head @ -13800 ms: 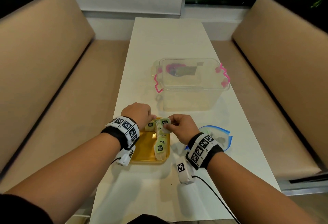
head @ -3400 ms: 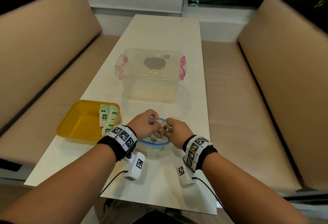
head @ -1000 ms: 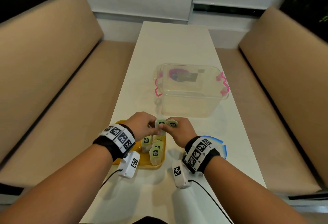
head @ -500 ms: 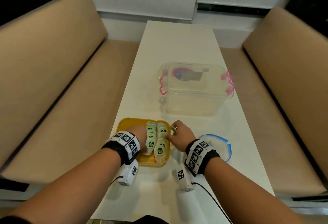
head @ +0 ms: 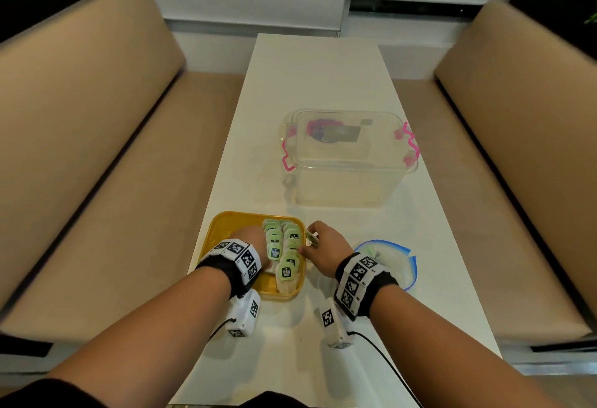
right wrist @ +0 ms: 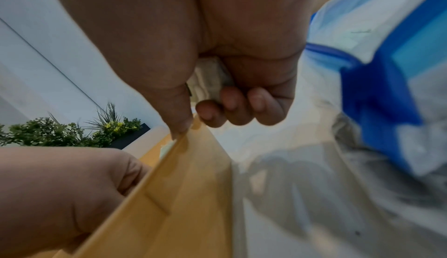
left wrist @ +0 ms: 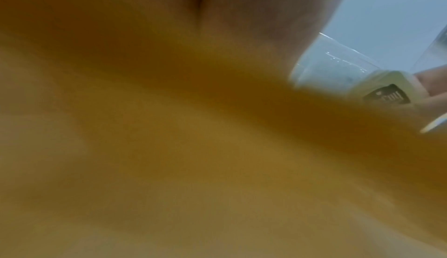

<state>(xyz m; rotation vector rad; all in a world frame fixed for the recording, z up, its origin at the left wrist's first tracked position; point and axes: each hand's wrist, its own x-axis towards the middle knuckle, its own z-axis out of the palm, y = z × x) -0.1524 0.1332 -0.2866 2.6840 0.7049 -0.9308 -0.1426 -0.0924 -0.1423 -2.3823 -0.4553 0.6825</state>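
White table (head: 323, 84), tea bag (right wrist: 210, 74) clutched in right hand (head: 323, 249), beside yellow tray (head: 223, 230).

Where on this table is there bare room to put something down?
The far end of the table beyond the clear box is bare, as is the strip left of it. The near end is crowded: yellow tray, left hand, right hand gripping a tea bag, zip bag.

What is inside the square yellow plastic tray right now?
Two rows of green-labelled white tea bags fill the tray's right half. The left hand is in the left half, covering whatever lies beneath it. The right hand, outside, grips a white packet.
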